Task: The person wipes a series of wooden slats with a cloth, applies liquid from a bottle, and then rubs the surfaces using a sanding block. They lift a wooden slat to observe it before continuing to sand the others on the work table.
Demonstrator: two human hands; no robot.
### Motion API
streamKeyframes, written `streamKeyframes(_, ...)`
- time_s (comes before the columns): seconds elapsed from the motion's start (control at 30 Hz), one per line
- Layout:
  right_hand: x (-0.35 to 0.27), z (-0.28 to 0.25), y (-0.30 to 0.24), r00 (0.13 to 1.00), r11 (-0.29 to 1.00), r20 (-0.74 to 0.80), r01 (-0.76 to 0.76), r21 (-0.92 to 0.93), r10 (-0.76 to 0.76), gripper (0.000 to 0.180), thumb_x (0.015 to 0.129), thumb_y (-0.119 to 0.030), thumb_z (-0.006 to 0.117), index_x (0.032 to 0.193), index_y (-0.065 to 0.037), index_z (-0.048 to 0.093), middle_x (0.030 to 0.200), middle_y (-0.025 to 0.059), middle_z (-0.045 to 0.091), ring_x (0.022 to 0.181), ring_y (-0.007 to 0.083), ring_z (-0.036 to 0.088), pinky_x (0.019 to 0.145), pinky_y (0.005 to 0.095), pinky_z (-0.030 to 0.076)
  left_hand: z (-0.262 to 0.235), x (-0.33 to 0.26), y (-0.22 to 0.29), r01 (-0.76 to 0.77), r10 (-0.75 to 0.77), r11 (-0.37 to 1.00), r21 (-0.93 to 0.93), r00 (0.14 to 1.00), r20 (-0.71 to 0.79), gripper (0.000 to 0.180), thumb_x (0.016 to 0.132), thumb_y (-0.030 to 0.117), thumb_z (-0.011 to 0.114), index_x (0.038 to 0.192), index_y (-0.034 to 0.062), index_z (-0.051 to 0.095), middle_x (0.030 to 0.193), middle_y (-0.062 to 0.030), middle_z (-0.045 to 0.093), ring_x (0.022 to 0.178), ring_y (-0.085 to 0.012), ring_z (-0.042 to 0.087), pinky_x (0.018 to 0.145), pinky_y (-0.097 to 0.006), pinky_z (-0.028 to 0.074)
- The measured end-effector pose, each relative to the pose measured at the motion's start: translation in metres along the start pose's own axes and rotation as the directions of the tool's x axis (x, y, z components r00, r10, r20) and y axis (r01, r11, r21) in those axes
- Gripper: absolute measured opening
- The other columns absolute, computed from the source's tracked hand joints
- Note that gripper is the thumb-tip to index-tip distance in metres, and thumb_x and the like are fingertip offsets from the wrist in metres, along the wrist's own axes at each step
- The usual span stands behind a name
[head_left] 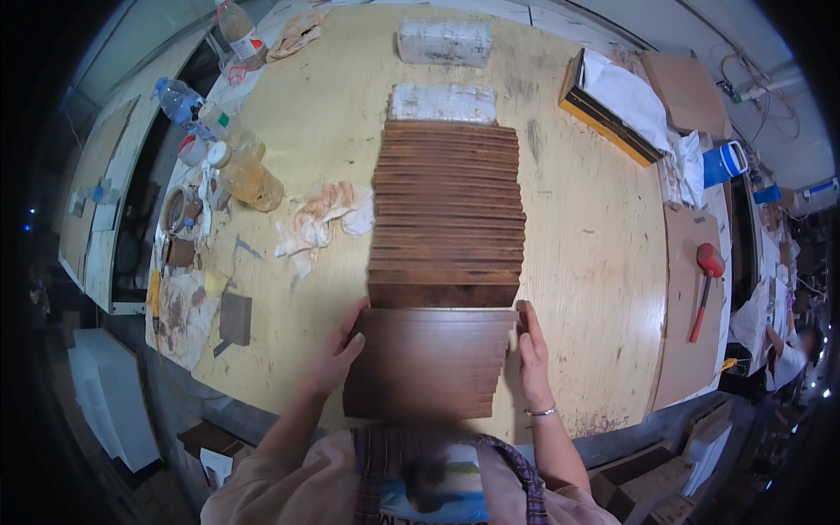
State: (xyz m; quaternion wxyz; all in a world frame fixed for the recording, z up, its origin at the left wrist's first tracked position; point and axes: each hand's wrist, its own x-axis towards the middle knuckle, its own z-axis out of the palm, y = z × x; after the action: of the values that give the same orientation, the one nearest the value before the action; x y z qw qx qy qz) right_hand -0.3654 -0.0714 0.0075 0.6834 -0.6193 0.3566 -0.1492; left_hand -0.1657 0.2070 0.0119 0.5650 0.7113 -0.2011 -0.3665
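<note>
Brown wooden boards (446, 214), streaked darker brown

The brown boards (446, 214) look like faintly glossy wood, the tabletop (595, 271) scuffed, matt wood.

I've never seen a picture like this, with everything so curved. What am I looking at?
There's no machine here: these are a person's own bare left hand and right hand. A wide camera on their head looks down, which bends straight edges.

On the pale yellow worktable lies a long row of dark brown, wooden-looking strips, with a whitish block at its far end. Around it are a crumpled, stained white cloth, a clear bottle of yellowish liquid and a red-headed mallet.

The hands are at opposite sides of the nearer brown stack; whether they grip it firmly, I can't tell.
</note>
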Motion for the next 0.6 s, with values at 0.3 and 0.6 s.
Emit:
streamKeyframes(0.3, -0.027, 0.017, 0.029, 0.992, 0.983, -0.069, 0.096, -0.158, -0.108, 0.06, 0.099, -0.009, 0.052, 0.154, 0.001, 0.028, 0.151, 0.017, 0.038, 0.141, 0.0287, 0.036, 0.12, 0.038, 0.025, 0.035, -0.022, -0.008, -0.039, 0.063, 0.987, 0.156, 0.986, -0.157, 0.055, 0.1, 0.005, 0.05, 0.152, 0.0017, 0.034, 0.155, -0.0165, 0.039, 0.146, -0.0274, 0.033, 0.121, -0.039, 0.023)
streamKeyframes(0.6, 0.032, 0.008, 0.022, 0.983, 0.905, 0.003, 0.172, -0.388, -0.186, 0.065, 0.1, -0.019, 0.056, 0.154, 0.002, 0.027, 0.16, 0.0222, 0.028, 0.149, 0.0325, 0.026, 0.122, 0.0404, 0.023, 0.026, 0.047, -0.013, -0.153, 0.168, 0.985, 0.084, 0.962, -0.217, 0.068, 0.1, 0.009, 0.054, 0.156, -0.0052, 0.017, 0.162, -0.0221, 0.026, 0.152, -0.0304, 0.023, 0.122, -0.038, 0.023)
